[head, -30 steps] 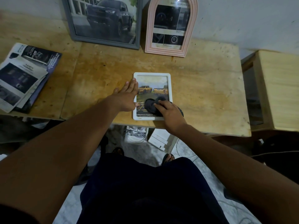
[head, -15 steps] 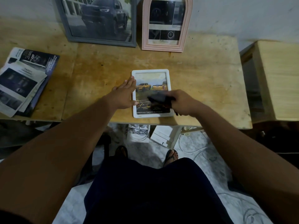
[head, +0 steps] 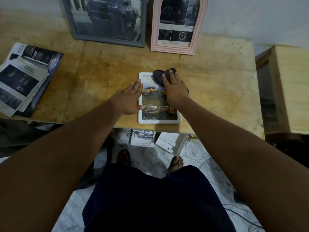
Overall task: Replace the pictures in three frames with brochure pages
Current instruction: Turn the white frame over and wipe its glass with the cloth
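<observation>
Left hand (head: 129,99) flat bracing the frame (head: 160,121) at the bench's (head: 217,91) front edge, I'd wipe gently, right hand (head: 175,91) flat on the cloth (head: 158,76).

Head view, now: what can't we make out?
All in the head view:
- white frame: its top right corner and much of its page are hidden under the right hand and the dark cloth. The left hand covers part of the left rim.
- Caption on that page: blurred, unreadable.
- grey frame and pink frame: tops cut off by the top edge.
- brochure stack: cut off by the left edge, and the small print is too small to read.
</observation>
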